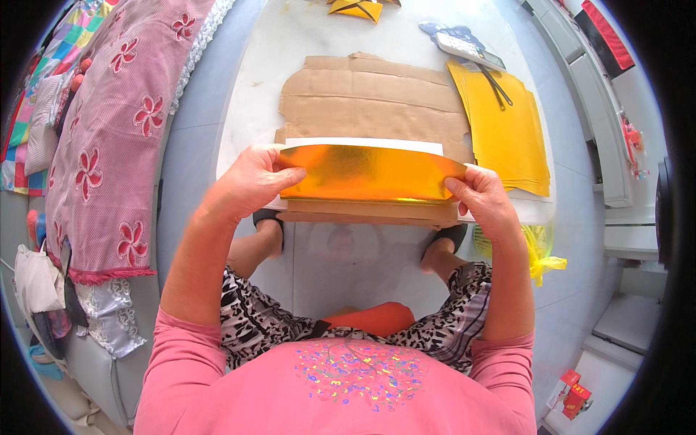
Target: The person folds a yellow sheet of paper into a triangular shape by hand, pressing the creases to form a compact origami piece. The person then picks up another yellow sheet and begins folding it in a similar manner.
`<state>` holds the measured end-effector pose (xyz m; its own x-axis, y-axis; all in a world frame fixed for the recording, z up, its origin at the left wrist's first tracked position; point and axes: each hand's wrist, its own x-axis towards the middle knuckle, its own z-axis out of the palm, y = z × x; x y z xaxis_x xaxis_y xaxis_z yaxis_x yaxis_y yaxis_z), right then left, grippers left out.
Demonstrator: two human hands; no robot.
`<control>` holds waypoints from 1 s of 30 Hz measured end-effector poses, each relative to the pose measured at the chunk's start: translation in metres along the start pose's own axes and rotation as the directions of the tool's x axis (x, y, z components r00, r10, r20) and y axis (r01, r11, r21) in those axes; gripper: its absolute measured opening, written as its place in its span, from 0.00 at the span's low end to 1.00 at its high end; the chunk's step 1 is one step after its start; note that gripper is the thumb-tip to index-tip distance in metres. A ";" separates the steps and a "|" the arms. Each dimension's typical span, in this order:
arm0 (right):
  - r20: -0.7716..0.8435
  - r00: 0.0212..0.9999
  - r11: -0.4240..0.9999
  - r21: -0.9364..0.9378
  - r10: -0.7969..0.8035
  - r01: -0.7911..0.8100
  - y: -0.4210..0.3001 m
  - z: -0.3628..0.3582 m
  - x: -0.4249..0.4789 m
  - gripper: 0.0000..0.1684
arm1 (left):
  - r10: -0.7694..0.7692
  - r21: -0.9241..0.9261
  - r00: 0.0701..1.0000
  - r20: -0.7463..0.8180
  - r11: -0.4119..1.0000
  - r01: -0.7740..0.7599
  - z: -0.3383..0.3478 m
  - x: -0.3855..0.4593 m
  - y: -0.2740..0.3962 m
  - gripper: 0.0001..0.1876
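Observation:
A shiny gold foil paper sheet (370, 173) is stretched between my two hands near the front edge of the table. My left hand (261, 176) pinches its left end, thumb on top. At the right end, my right hand (481, 193) grips the sheet between thumb and fingers. The lower edge of the sheet looks curved or folded over; its underside is hidden. Behind it shows a strip of white paper (380, 143). Both lie over a flattened piece of brown cardboard (375, 103) on the white marble-look table (255, 76).
A stack of yellow paper sheets (508, 133) lies at the right, with a white remote control (459, 50) and a thin black-handled tool (497, 87) on its far end. Folded gold paper pieces (356, 8) are at the far edge. A pink flowered cover (117, 130) drapes the sofa at left.

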<state>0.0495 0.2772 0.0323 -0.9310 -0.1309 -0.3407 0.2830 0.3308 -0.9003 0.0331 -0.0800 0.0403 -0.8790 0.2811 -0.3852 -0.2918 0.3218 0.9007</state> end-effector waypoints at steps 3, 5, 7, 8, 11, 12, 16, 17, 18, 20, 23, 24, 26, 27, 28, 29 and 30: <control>-0.019 1.000 0.999 -0.033 0.004 -0.004 -0.002 0.005 0.004 0.09 | 0.014 -0.017 0.999 -0.038 1.000 -0.014 0.002 0.003 -0.012 0.16; -0.035 0.999 0.997 -0.068 0.028 -0.031 -0.004 0.006 0.005 0.10 | -0.009 0.019 0.997 -0.081 1.000 0.011 0.004 0.006 -0.016 0.15; -0.044 0.996 0.992 -0.101 0.075 -0.079 -0.007 0.006 0.007 0.11 | -0.009 0.009 0.993 -0.113 1.000 0.010 0.007 0.008 -0.023 0.14; -0.068 0.996 0.988 -0.139 0.058 -0.067 -0.006 0.007 0.009 0.11 | -0.009 0.003 0.991 -0.130 1.000 0.009 0.008 0.008 -0.025 0.14; -0.157 0.987 0.976 -0.215 -0.017 -0.017 0.004 0.012 0.015 0.15 | -0.003 0.119 0.976 -0.219 0.993 0.029 0.015 0.008 -0.026 0.12; -0.195 0.979 0.976 -0.218 -0.058 0.014 0.009 0.015 0.017 0.17 | 0.020 0.168 0.969 -0.245 0.986 0.022 0.017 0.008 -0.027 0.10; -0.277 0.951 0.946 -0.323 -0.138 0.043 0.012 0.022 0.017 0.29 | 0.096 0.251 0.939 -0.331 0.968 -0.010 0.026 0.005 -0.027 0.07; -0.284 0.947 0.935 -0.353 -0.147 0.039 0.011 0.024 0.017 0.31 | 0.109 0.244 0.931 -0.350 0.969 -0.022 0.029 0.004 -0.027 0.06; -0.292 0.943 0.923 -0.384 -0.157 0.035 0.010 0.026 0.016 0.33 | 0.126 0.253 0.921 -0.368 0.967 -0.031 0.032 0.003 -0.026 0.05; -0.300 0.941 0.911 -0.411 -0.157 0.020 0.007 0.028 0.014 0.35 | 0.199 0.323 0.897 -0.395 0.944 -0.068 0.036 0.001 -0.025 0.07; -0.291 0.948 0.913 -0.408 -0.132 0.002 0.001 0.029 0.009 0.36 | 0.297 0.406 0.864 -0.407 0.906 -0.120 0.038 0.000 -0.036 0.14; -0.289 0.949 0.911 -0.412 -0.130 0.000 0.000 0.029 0.007 0.36 | 0.329 0.430 0.854 -0.402 0.892 -0.141 0.039 0.001 -0.034 0.17; -0.281 0.951 0.905 -0.424 -0.127 -0.005 0.002 0.029 0.004 0.36 | 0.241 0.432 0.885 -0.398 0.900 -0.051 0.039 -0.005 -0.022 0.23; -0.276 0.953 0.902 -0.432 -0.127 -0.005 0.003 0.029 0.003 0.36 | 0.196 0.434 0.896 -0.397 0.901 -0.004 0.039 -0.008 -0.015 0.26; -0.270 0.954 0.898 -0.439 -0.127 -0.005 0.005 0.030 0.002 0.36 | 0.192 0.419 0.894 -0.406 0.908 -0.005 0.040 -0.007 -0.014 0.28; -0.281 0.951 0.895 -0.446 -0.132 -0.007 0.005 0.031 0.002 0.36 | 0.188 0.403 0.891 -0.414 0.915 -0.006 0.041 -0.007 -0.014 0.31; -0.288 0.947 0.892 -0.453 -0.140 -0.005 0.004 0.033 0.001 0.36 | 0.184 0.388 0.886 -0.426 0.922 -0.005 0.042 -0.007 -0.015 0.33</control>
<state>0.0573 0.2473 0.0198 -0.9881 0.0983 -0.1185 0.1529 0.7188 -0.6782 0.0594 -0.0491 0.0215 -0.9930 -0.0767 -0.0903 -0.1185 0.6458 0.7542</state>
